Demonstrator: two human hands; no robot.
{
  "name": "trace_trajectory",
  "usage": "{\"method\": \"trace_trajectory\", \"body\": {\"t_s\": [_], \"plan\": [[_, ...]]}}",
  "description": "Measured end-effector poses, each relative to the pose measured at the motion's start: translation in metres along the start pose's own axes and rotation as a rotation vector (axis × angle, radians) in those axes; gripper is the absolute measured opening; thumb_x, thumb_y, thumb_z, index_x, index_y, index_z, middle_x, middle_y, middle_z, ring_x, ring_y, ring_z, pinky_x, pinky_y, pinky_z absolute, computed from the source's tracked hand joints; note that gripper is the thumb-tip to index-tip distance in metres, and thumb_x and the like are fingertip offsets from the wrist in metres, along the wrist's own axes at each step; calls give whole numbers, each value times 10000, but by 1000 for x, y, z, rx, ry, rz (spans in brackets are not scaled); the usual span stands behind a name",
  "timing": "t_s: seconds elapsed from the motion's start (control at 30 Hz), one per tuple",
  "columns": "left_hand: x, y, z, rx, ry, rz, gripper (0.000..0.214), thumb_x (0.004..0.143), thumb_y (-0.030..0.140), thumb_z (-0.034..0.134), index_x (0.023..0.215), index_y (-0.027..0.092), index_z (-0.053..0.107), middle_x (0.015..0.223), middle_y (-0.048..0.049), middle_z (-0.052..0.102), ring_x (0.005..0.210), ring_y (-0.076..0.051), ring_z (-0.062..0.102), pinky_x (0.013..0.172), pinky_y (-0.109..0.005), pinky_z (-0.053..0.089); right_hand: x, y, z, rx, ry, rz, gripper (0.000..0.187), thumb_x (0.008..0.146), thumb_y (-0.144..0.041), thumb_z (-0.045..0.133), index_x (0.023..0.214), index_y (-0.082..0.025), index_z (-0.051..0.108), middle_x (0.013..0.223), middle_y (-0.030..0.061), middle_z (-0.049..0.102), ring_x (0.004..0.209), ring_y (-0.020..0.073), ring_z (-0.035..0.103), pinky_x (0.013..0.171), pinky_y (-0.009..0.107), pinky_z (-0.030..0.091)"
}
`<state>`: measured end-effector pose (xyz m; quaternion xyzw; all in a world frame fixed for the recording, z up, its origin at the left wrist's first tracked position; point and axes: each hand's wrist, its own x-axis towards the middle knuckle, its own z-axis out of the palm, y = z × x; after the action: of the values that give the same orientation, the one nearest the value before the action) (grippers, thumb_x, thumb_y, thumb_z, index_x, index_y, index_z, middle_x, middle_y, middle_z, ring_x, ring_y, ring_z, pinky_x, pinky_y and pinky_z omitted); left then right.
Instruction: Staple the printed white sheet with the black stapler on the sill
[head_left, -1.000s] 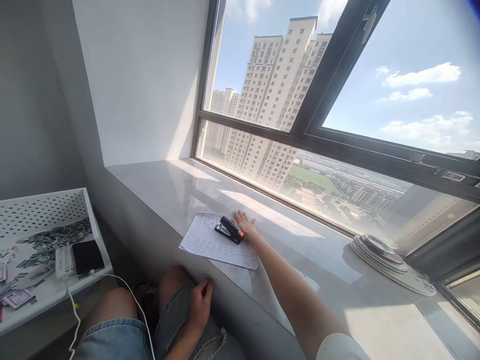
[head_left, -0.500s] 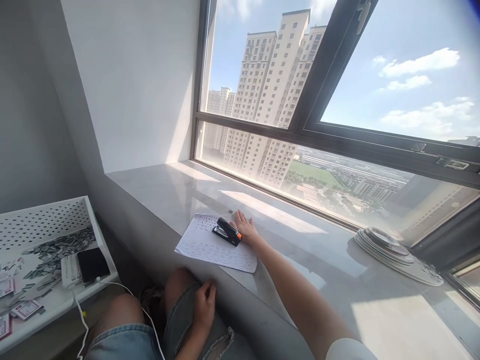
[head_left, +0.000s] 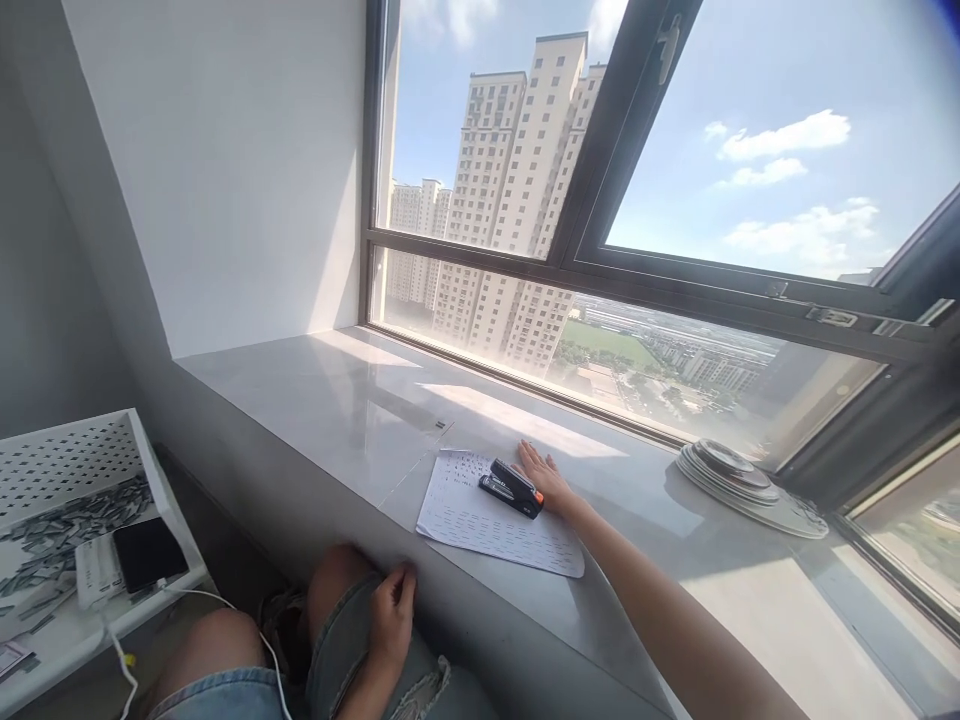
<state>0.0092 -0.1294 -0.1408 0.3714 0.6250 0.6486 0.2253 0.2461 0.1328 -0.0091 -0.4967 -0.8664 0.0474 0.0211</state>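
A black stapler (head_left: pixel 511 487) with an orange tip lies on a sheet of printed paper (head_left: pixel 499 535) on the grey windowsill. My right hand (head_left: pixel 546 478) rests palm down at the paper's upper right side, fingers stretched out, close by the orange end of the stapler. Whether its palm covers part of the sheet I cannot tell. Over my thigh, just below the sill's front edge, my left hand (head_left: pixel 394 612) is closed with fingers curled together. What it holds, if anything, is hidden. The sheet's front corners lie near the sill's edge.
Two tiny dark pieces (head_left: pixel 440 425) lie on the windowsill (head_left: pixel 300 400). A stack of round plates (head_left: pixel 727 480) stands at the right by the window. At lower left, a white perforated tray (head_left: pixel 146 455) holds many grey bits, a phone (head_left: pixel 150 555) and a white cable (head_left: pixel 217 597).
The paper and the stapler have slid to the right along the sill, together with my right hand. My left hand stays closed over my lap. The view has shifted slightly to the right.
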Motion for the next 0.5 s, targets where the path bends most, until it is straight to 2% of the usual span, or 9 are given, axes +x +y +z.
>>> {"method": "trace_trajectory", "body": {"t_s": [0.07,0.13,0.2,0.23,0.3,0.37,0.43,0.5], "plan": [[-9,8,2,44,-5,100,550,933,650,516,607,209,490,573,13,437,547,-147,418,530,-267,362,-3,1,0,50,80,6,682,1064,-521,228,1659,-189,221,1730,105,197,1602,264,169,1272,544,176],[-24,24,7,81,-63,252,467,992,508,486,630,213,478,613,5,456,571,-147,438,560,-262,383,-6,-1,0,106,228,18,611,1045,-487,315,1563,-178,415,1644,142,391,1529,294,335,1237,522,273],[-38,48,16,101,-187,406,378,1028,363,436,686,216,503,682,-16,515,618,-156,489,604,-265,423,-12,-4,-5,137,364,21,502,1033,-436,348,1403,-180,571,1489,162,554,1399,305,478,1172,484,365],[-42,62,22,113,-254,476,338,1031,307,424,721,217,524,719,-30,549,656,-164,521,635,-271,444,-17,-5,-9,157,424,25,461,1033,-421,344,1320,-185,617,1406,162,605,1331,305,523,1136,471,398],[-42,91,35,145,-309,560,293,1036,238,401,783,219,548,771,-47,587,718,-179,560,681,-286,470,-29,-4,-21,251,505,25,429,1038,-454,342,1177,-203,662,1254,150,666,1194,300,586,1051,452,457],[-32,116,49,200,-289,600,257,1036,206,400,839,218,565,814,-57,611,776,-194,587,719,-305,488,-43,-3,-34,432,474,-43,442,1031,-540,370,1083,-222,672,1155,125,686,1050,278,627,936,415,513],[-18,132,61,270,-266,645,204,1024,182,424,922,214,598,915,-77,650,900,-223,620,817,-347,511,-55,-4,-43,588,304,-187,447,998,-614,449,1103,-238,667,1162,102,677,980,249,636,838,362,536],[-6,139,68,339,-245,682,176,1008,164,455,1025,211,624,1050,-97,671,1039,-256,626,919,-401,512,-63,-9,-45,619,168,-324,450,936,-634,569,1149,-246,654,1162,83,661,951,230,629,786,324,530]]}}
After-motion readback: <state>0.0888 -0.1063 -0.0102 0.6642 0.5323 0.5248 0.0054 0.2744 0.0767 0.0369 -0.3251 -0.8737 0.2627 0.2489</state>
